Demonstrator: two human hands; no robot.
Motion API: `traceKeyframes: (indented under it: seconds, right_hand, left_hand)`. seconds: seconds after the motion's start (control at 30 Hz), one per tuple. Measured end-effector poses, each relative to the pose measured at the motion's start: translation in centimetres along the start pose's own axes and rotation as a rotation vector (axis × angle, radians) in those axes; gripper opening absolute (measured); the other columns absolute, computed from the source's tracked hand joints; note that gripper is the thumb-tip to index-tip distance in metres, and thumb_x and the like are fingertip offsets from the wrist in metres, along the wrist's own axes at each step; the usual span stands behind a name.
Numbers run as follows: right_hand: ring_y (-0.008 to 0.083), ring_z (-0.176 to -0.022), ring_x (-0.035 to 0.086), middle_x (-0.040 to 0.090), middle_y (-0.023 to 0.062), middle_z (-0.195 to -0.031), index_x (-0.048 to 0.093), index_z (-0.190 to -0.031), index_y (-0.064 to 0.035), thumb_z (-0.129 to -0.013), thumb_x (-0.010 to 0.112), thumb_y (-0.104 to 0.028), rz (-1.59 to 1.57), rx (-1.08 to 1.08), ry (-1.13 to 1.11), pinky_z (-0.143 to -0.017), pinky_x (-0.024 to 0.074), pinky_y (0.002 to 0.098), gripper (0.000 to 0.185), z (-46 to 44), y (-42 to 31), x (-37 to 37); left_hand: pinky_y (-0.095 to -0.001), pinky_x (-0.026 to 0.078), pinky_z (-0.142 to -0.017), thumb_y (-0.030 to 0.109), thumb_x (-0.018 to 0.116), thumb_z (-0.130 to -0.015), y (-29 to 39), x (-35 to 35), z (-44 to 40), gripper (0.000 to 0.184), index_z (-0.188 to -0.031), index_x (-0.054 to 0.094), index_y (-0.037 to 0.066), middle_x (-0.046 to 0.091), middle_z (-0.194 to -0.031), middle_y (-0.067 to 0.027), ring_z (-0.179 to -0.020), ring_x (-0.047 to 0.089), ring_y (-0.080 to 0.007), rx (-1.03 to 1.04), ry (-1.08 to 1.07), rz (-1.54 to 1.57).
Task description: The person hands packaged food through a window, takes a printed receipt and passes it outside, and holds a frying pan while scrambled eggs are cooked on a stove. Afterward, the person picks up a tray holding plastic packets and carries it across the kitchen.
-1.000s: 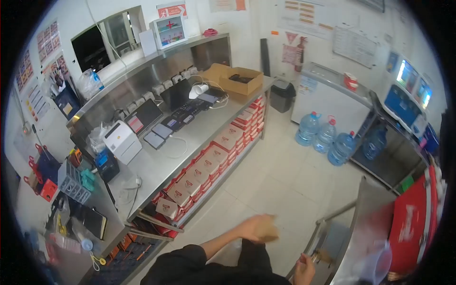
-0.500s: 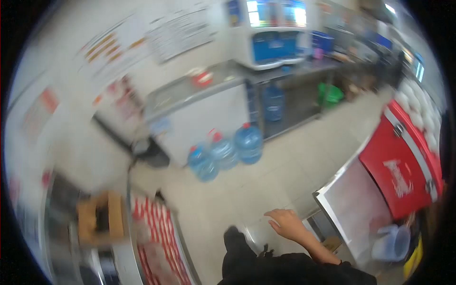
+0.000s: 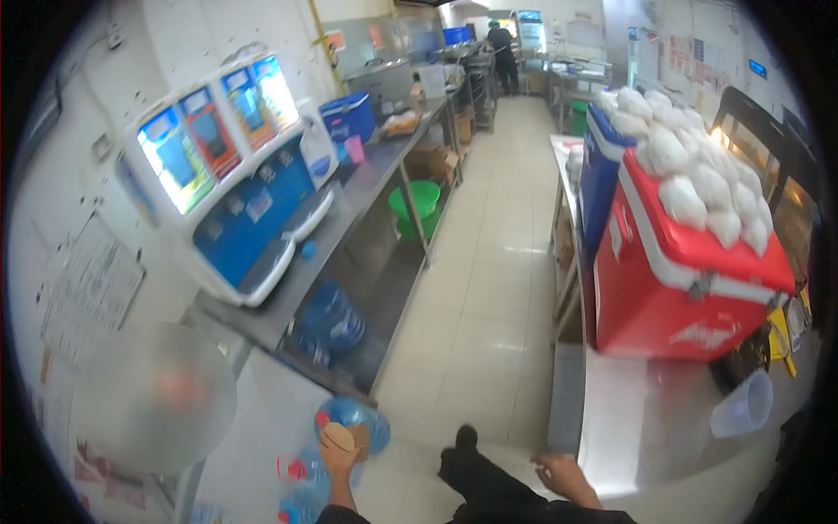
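My left hand (image 3: 339, 454) is low in the view, in front of the large water bottles (image 3: 371, 424). Its fingers are wrapped round a small light-brown item (image 3: 343, 437), perhaps paper or cardboard. My right hand (image 3: 561, 476) hangs beside the metal table (image 3: 615, 428), its fingers partly curled, and whether anything is between them cannot be made out. On that table a red cooler box (image 3: 663, 306) carries a pile of knotted white bags (image 3: 698, 166). A clear plastic jug (image 3: 742, 404) stands near the table's front right.
A drink dispenser (image 3: 253, 210) stands on the left steel counter (image 3: 358, 192), with a green basin (image 3: 415, 205) beneath. Tiled floor (image 3: 493, 288) runs between the counters. Far down the aisle a person in dark clothes (image 3: 504, 54) stands. A blue cooler (image 3: 602, 175) adjoins the red one.
The view has swung right, from the counter with boxes and devices to the long aisle. My left hand, out of view half a second ago, shows again with the brown item.
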State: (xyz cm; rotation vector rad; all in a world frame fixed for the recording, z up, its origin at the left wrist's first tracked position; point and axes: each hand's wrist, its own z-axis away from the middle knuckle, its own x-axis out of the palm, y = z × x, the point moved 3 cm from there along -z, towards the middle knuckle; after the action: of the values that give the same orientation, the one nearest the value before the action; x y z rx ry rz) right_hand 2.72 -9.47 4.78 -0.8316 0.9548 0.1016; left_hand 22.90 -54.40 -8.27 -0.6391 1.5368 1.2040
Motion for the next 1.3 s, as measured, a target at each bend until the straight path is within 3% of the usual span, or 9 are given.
traceKeyframes:
  seconds: [0.13,0.43,0.6,0.73,0.87,0.93,1.07,1.23,1.3]
  right_hand:
    - [0.0286,-0.088,0.054,0.057,0.0128,-0.092,0.054,-0.101,-0.0144,-0.075,0.051,-0.02,-0.024,0.078,-0.003,-0.077,0.0421,0.0382,0.027,-13.4,-1.7,-6.3]
    - [0.0303,-0.097,0.048,0.045,0.0138,-0.111,0.051,-0.099,-0.009,-0.074,0.054,-0.015,0.037,-0.275,0.351,-0.079,0.0406,0.0365,0.026,-51.4,-4.5,-24.5]
    - [0.0288,-0.101,0.045,0.044,0.0123,-0.112,0.049,-0.102,-0.0091,-0.073,0.055,-0.015,-0.072,-0.138,0.372,-0.079,0.0401,0.0381,0.031,-70.6,0.6,-33.4]
    - [0.0253,-0.105,0.043,0.043,0.0101,-0.114,0.043,-0.111,-0.0088,-0.069,0.061,-0.017,-0.167,-0.172,0.509,-0.081,0.0377,0.0392,0.046,-81.0,1.7,-43.0]
    - [0.0203,-0.105,0.044,0.046,0.0078,-0.113,0.042,-0.113,-0.011,-0.063,0.065,-0.015,0.13,-0.076,0.673,-0.087,0.0305,0.0425,0.055,-91.2,5.1,-52.3]
    - [0.0246,-0.075,0.057,0.06,0.0074,-0.075,0.06,-0.089,-0.0106,-0.064,0.058,-0.008,-0.028,0.031,0.63,-0.069,0.0432,0.0354,0.025,-96.5,11.4,-56.0]
    - [0.0278,-0.077,0.057,0.06,0.0113,-0.081,0.061,-0.088,-0.0129,-0.067,0.046,-0.003,0.058,0.287,0.961,-0.067,0.0436,0.0347,0.028,-104.3,22.4,-68.5]
    - [0.0304,-0.077,0.056,0.059,0.0157,-0.083,0.06,-0.09,-0.0048,-0.069,0.041,-0.004,0.126,0.746,1.23,-0.07,0.0423,0.0358,0.028,-110.5,37.5,-79.9]
    - [0.027,-0.07,0.058,0.06,0.0131,-0.075,0.06,-0.082,-0.0021,-0.068,0.047,-0.004,0.242,0.63,1.322,-0.064,0.0439,0.034,0.019,-110.5,41.2,-82.0]
  left_hand:
    - [-0.0393,0.035,-0.087,0.034,0.074,-0.045,8.7,6.2,-9.3,0.099,-0.123,0.021,0.006,0.038,-0.111,-0.0206,-0.104,0.04,-0.0327,0.273,-0.006,0.038]
    - [-0.0402,0.032,-0.089,0.033,0.074,-0.048,29.4,17.1,-28.3,0.099,-0.124,0.018,0.003,0.036,-0.115,-0.0205,-0.105,0.039,-0.033,0.146,-0.277,-0.039]
    - [-0.0404,0.031,-0.091,0.033,0.074,-0.05,46.9,22.8,-46.4,0.101,-0.125,0.015,0.001,0.033,-0.118,-0.0202,-0.107,0.037,-0.0328,0.337,-0.269,0.03]
    - [-0.0406,0.029,-0.092,0.032,0.075,-0.052,72.1,22.5,-58.7,0.102,-0.126,0.012,0.0,0.031,-0.12,-0.0199,-0.109,0.036,-0.0327,0.877,-0.222,0.421]
    - [-0.0404,0.024,-0.096,0.029,0.078,-0.046,103.8,21.6,-60.2,0.101,-0.123,0.02,-0.001,0.032,-0.122,-0.0189,-0.116,0.028,-0.0318,1.376,-1.032,0.826]
    - [-0.0426,0.019,-0.098,0.031,0.077,-0.047,114.4,25.4,-61.7,0.11,-0.127,0.009,0.0,0.027,-0.126,-0.0191,-0.119,0.024,-0.0349,1.889,-0.882,0.548]
    - [-0.0474,0.011,-0.099,0.03,0.075,-0.052,131.9,27.8,-66.5,0.112,-0.129,-0.002,0.002,0.007,-0.133,-0.0183,-0.124,0.005,-0.0363,1.683,-0.672,0.604]
    - [-0.0419,0.018,-0.099,0.02,0.069,-0.062,142.3,33.6,-78.9,0.092,-0.128,0.009,0.002,0.016,-0.13,-0.0198,-0.122,0.014,-0.0351,1.564,-0.589,0.441]
    - [-0.0403,0.02,-0.098,0.019,0.067,-0.064,143.7,36.3,-84.8,0.086,-0.128,0.013,0.002,0.019,-0.128,-0.0205,-0.12,0.019,-0.0347,1.415,-0.581,0.381]
